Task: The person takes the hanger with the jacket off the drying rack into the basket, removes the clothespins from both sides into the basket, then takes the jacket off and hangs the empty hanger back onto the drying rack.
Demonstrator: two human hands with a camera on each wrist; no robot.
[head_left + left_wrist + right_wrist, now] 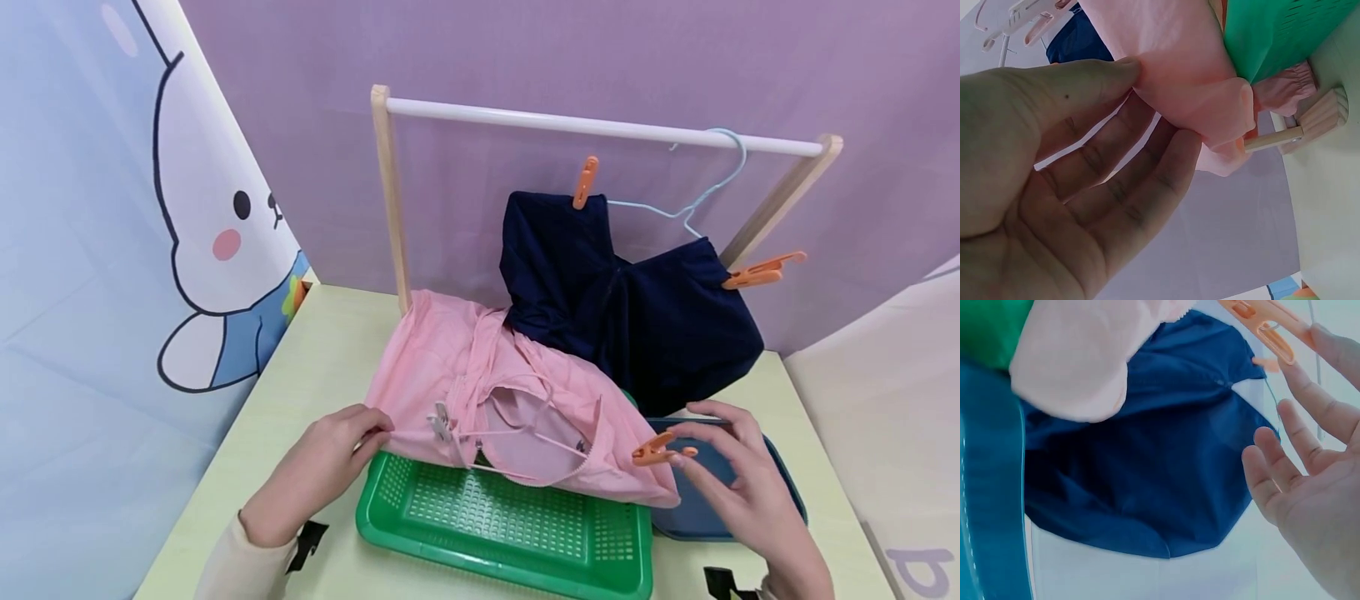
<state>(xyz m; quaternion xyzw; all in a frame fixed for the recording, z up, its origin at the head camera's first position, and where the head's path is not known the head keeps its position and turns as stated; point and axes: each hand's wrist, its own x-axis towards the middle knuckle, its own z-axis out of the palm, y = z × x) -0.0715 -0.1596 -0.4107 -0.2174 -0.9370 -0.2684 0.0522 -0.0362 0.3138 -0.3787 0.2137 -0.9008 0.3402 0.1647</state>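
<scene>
Between the left hand's (330, 458) clamped fingertips is the pink zip-up jacket (427, 358); the right hand (742, 479) pinches an orange clothespin (651, 451); pegging seems underway, the next move likely a squeeze onto the jacket.

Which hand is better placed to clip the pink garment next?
Likely the right hand: it pinches an orange clothespin by one side of the pink garment; the left hand holds the opposite side.
</scene>
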